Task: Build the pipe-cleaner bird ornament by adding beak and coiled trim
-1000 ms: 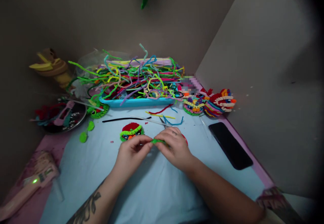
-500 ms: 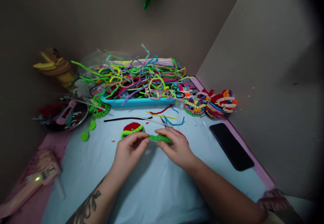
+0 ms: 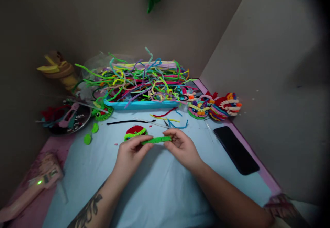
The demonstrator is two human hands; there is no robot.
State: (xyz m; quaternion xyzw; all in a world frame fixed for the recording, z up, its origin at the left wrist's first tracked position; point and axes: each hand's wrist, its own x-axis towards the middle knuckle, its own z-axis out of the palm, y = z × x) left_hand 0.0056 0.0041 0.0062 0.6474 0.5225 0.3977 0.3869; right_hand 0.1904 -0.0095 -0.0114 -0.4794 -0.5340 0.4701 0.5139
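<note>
A craft workspace is indicated: a tray (image 3: 144,106) of pipe cleaners (image 3: 157,64) is placed at twelve o'clock, a glue gun (image 3: 33,192) at eight, fuzzy ornaments (image 3: 224,108) at two.

head camera faces forward and down

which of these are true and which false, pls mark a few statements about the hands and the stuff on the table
1. The left hand pinches the green strip. True.
2. The black phone lies screen-side to the right of both hands. True.
3. The right hand rests on the black phone. False: it is at one end of the green strip.
4. All the fuzzy stems in the blue tray are black. False: they are many colours.
5. The glue gun shows a green light. True.
</note>
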